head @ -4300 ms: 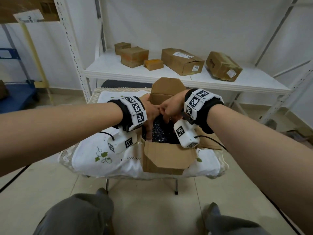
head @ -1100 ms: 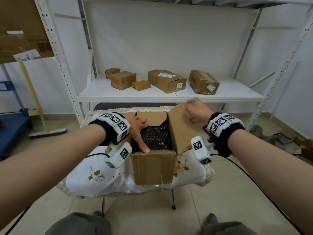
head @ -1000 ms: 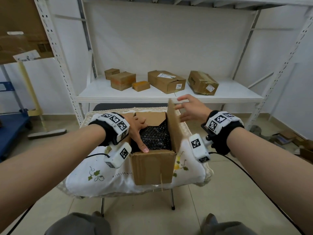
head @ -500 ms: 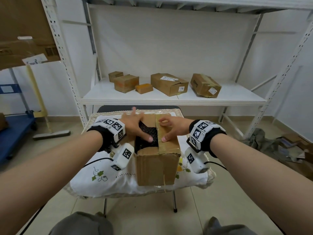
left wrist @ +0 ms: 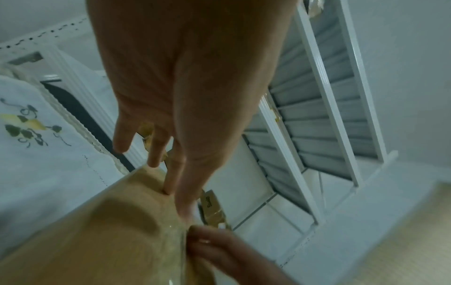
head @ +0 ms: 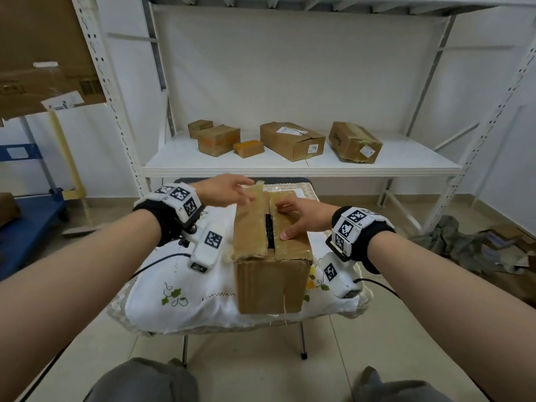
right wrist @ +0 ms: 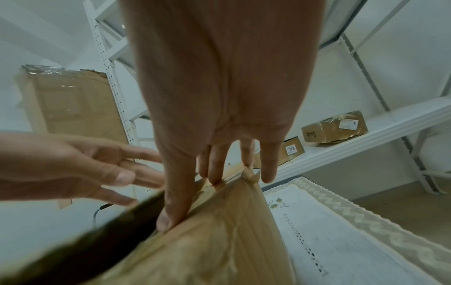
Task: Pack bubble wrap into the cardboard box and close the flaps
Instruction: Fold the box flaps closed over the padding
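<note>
Both hands flat on the box flaps.

The right hand (head: 301, 217) presses the right flap (head: 290, 227) down with straight fingers; the left hand (head: 223, 189), fingers straight and holding nothing, touches the far end of the left flap (head: 249, 224). A narrow gap between the flaps shows dark bubble wrap (head: 270, 232) inside the cardboard box (head: 271, 281), which stands on a white embroidered cloth (head: 179, 291) before a shelf (head: 301, 165) of parcels.
</note>
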Motion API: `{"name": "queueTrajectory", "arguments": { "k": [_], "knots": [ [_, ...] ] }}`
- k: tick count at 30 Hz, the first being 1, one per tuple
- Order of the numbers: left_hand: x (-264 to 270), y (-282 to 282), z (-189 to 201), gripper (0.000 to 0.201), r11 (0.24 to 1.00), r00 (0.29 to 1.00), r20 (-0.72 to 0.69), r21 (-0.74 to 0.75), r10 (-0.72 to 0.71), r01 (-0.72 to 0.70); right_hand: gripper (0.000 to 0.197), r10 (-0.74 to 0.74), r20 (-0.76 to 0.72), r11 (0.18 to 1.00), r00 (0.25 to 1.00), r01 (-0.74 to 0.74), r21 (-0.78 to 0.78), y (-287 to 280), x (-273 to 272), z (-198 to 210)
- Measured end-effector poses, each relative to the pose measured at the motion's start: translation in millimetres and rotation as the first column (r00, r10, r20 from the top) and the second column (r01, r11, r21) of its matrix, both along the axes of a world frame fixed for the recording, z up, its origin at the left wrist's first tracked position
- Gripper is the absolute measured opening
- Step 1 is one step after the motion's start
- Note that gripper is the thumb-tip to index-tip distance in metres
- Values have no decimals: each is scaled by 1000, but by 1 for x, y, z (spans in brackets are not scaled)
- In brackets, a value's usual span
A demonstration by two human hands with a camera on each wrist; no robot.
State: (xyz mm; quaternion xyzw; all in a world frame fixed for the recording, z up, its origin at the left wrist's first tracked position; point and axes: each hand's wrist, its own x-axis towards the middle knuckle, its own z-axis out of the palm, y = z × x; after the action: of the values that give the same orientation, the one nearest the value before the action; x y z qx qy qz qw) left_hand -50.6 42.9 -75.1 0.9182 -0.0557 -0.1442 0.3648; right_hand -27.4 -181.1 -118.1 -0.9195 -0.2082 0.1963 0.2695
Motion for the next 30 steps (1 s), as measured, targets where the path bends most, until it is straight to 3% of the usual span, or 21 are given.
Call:
{"name": "queueTrajectory", "arguments": {
  "k": [4, 7, 13, 16, 21, 23, 27, 30],
  "knots": [
    [5, -5, -16, 98, 981, 990, -68, 137, -125, 134, 88, 2, 6, 1000, 1000, -2, -17, -1, 0, -2],
    [9, -4, -19, 112, 962, 983, -104, 214, -151, 170, 90, 0, -9, 1000, 1000, 0, -15, -4, 1, -2],
    [9, -14, -21, 110, 863, 978, -99, 461, -183, 208, 99, 20, 12, 992, 1000, -19, -127, 7, -1, 5],
    [12, -23, -20, 111, 757, 964, -126, 599, -233, 261, 102, 34, 33, 978, 999, -27, -205, 15, -5, 10],
    [8, -41, -14, 118, 662, 959, -116, 701, -260, 265, 97, 14, 60, 972, 998, 0, -236, 23, -21, 13],
    [4, -43, -12, 113, 673, 961, -101, 695, -259, 255, 85, 29, 99, 969, 995, -3, -247, 26, -30, 16],
    [-3, -35, -9, 92, 765, 958, -86, 584, -275, 272, 78, 28, 120, 967, 992, 3, -256, 28, -44, 19],
    [-12, -31, -9, 78, 789, 976, -28, 583, -217, 192, 66, 22, 172, 971, 985, 20, -240, 31, -56, 27]
  ]
}}
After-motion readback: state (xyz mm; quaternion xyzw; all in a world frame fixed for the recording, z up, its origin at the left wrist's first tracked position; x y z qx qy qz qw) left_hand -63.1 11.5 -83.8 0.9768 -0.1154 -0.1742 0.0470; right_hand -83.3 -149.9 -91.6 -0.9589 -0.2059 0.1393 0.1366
